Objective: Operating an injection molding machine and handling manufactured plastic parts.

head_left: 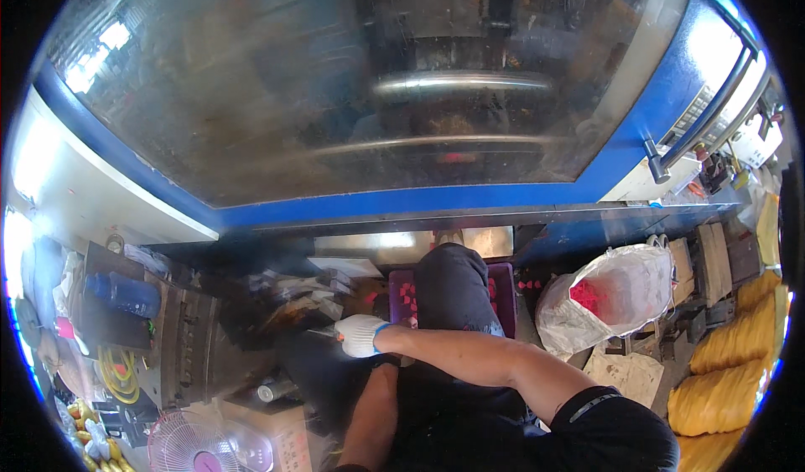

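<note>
Head view: right hand in a white glove, fingers clenched around a thin tool with an orange grip, tip toward 9 o'clock. Left hand hidden beneath the right forearm — state impossible to tell. Purple crate of red pieces at 1 o'clock, clear bag at 3 o'clock — well apart.

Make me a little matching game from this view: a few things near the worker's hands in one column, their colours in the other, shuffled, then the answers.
Things:
1. glove on the right hand
2. crate under the raised knee
3. bottle at the left
4. stuffed sacks at the right

Colours:
A. yellow
B. purple
C. white
D. blue

Pairs: 1-C, 2-B, 3-D, 4-A
</note>
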